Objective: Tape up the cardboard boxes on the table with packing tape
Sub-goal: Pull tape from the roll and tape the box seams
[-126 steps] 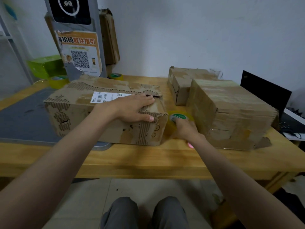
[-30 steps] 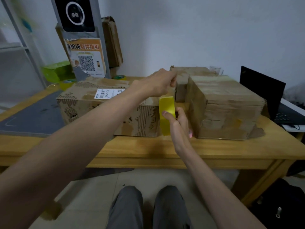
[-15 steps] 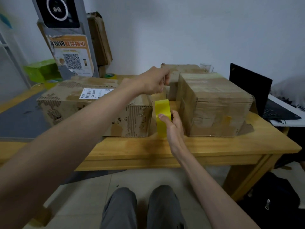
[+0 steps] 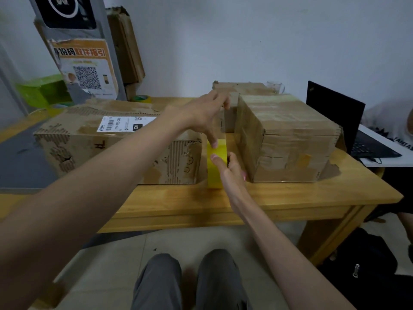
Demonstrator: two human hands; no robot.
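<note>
Cardboard boxes sit on the wooden table (image 4: pixel 290 198): the long labelled box (image 4: pixel 93 148) left, the taped box (image 4: pixel 288 139) right. Between them our right hand (image 4: pixel 230 173) grips the upright yellow tape roll (image 4: pixel 215 166); our left hand (image 4: pixel 205 115) touches its top, fingers loose.

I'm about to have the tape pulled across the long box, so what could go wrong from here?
1. The yellow tape roll stands on edge in the narrow gap between the long box and the big box; little room to pull, so the strip may snag.
2. The left hand seems to be picking at the tape end with its fingers; it may slip back onto the roll.
</note>
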